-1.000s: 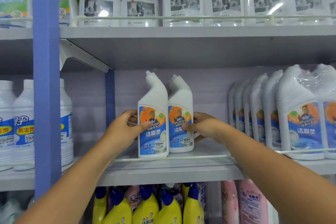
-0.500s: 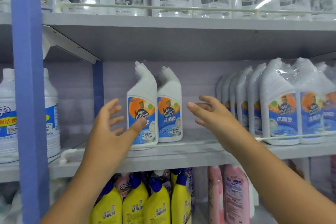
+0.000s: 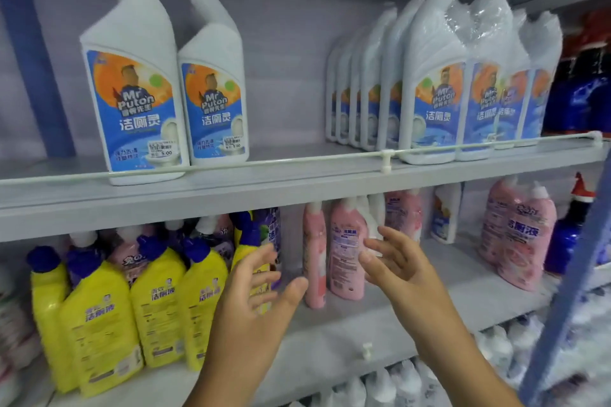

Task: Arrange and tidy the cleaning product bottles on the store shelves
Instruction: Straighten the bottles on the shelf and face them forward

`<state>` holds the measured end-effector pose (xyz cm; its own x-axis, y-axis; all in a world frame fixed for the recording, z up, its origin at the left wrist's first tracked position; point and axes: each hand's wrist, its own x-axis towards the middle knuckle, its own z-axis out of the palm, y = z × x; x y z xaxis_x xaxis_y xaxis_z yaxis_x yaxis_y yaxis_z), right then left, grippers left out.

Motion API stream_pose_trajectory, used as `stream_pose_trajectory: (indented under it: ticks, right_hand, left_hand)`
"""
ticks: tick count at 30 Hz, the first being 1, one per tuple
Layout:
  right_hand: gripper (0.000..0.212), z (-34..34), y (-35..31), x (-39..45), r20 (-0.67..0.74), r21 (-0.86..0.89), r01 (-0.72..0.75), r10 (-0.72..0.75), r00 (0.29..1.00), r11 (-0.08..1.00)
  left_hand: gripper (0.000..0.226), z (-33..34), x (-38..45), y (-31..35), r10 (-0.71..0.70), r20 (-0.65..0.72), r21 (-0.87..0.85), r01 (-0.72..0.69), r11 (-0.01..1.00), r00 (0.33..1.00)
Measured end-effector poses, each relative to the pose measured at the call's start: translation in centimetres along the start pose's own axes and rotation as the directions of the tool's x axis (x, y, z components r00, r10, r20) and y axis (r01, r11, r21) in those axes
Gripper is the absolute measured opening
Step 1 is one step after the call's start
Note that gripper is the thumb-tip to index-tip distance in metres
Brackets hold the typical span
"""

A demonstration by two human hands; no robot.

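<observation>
Since the earlier frames both hands have let go of the two white bottles and dropped to the shelf below, and the view has swung down and right, so the top shelf of spray bottles is gone from sight. At lower left the yellow bottles [image 3: 99,317] with blue caps stand packed together, their leftmost one cut by blur at the frame edge. Above them, at upper left, the white pair [image 3: 165,102] stands upright and side by side on the middle shelf [image 3: 297,188], the left one touching the thin front rail [image 3: 264,163]. At lower centre the left hand [image 3: 254,304] is spread wide and holds nothing, its fingers covering part of a yellow bottle behind. Just right of it the pink bottles [image 3: 334,258] stand between the two hands. The right hand [image 3: 400,267] is also wide, fingers loose, gripping nothing; whether a fingertip touches a pink bottle is unclear. At upper right a row of wrapped white bottles [image 3: 436,92] fills the shelf. The far right edge is blurred, with dark blue bottles [image 3: 582,89] hard to read.
</observation>
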<state>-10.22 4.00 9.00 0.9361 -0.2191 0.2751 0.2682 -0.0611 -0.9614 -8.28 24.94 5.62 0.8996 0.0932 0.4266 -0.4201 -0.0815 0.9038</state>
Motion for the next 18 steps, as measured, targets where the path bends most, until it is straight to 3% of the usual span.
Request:
stream_pose_trajectory:
  ticks: [8,13,18]
  right_hand:
    - [0.084,-5.5,6.2,2.8,-0.070,-0.075,-0.140,0.135,0.988,0.987]
    - [0.079,-9.6,9.2,6.7,-0.052,-0.104,-0.173,0.168,0.984,0.979]
    - [0.056,-14.7,12.3,12.0,-0.004,-0.127,-0.171,0.171,0.985,0.977]
  left_hand:
    - [0.054,6.8,1.2,-6.0,-0.139,0.051,0.042,0.137,0.990,0.989]
    - [0.056,12.9,2.6,-8.9,-0.214,-0.022,0.097,0.215,0.972,0.977]
    - [0.055,18.8,4.9,-10.8,-0.197,-0.124,0.172,0.216,0.961,0.973]
